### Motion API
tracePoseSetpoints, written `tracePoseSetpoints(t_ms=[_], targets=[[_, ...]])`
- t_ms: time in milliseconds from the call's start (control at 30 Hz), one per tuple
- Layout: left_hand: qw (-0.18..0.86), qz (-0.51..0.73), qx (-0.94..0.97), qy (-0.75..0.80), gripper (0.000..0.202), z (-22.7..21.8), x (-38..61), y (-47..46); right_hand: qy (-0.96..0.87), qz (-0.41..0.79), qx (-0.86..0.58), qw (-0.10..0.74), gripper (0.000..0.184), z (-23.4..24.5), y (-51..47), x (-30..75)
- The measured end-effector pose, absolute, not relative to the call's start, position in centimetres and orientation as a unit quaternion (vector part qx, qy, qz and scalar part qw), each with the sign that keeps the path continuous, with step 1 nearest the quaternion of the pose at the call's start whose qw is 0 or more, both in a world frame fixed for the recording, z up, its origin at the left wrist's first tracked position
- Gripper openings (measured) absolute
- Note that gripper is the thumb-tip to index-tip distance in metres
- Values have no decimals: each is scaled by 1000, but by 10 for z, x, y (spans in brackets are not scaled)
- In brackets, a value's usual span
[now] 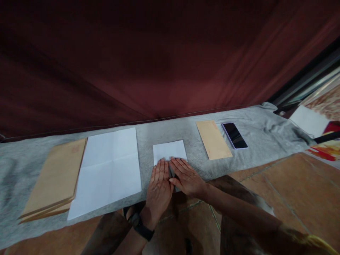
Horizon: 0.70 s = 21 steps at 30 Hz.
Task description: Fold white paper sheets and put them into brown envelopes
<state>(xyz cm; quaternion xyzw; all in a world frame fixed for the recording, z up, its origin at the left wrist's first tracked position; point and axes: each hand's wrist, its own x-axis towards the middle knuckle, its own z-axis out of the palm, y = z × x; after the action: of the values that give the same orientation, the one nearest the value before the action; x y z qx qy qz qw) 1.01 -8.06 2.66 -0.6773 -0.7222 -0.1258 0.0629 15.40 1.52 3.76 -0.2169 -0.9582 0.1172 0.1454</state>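
Note:
A small folded white paper (170, 149) lies flat in front of me on the grey cloth (164, 131). My left hand (160, 180) rests flat on its near edge, fingers stretched out and pointing away from me. Beside it, my right hand (187, 177) presses on the same edge with its fingers extended and angled to the left. The two hands meet near the fingertips and hide the near part of the paper. Neither hand is wrapped round anything.
Left of my hands lie large creased white sheets (110, 170) and a stack of brown envelopes (57, 173). To the right are a single brown envelope (214, 140) and a phone (235, 135). A dark red curtain (170, 71) hangs behind; tiled floor (297, 184) shows below.

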Motion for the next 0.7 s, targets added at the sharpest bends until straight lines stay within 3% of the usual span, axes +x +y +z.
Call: tracePoseSetpoints(t_ms=[700], targets=[[66, -118, -658, -741, 78, 33, 9, -83, -957, 38, -258, 129, 71, 26, 31, 185]])
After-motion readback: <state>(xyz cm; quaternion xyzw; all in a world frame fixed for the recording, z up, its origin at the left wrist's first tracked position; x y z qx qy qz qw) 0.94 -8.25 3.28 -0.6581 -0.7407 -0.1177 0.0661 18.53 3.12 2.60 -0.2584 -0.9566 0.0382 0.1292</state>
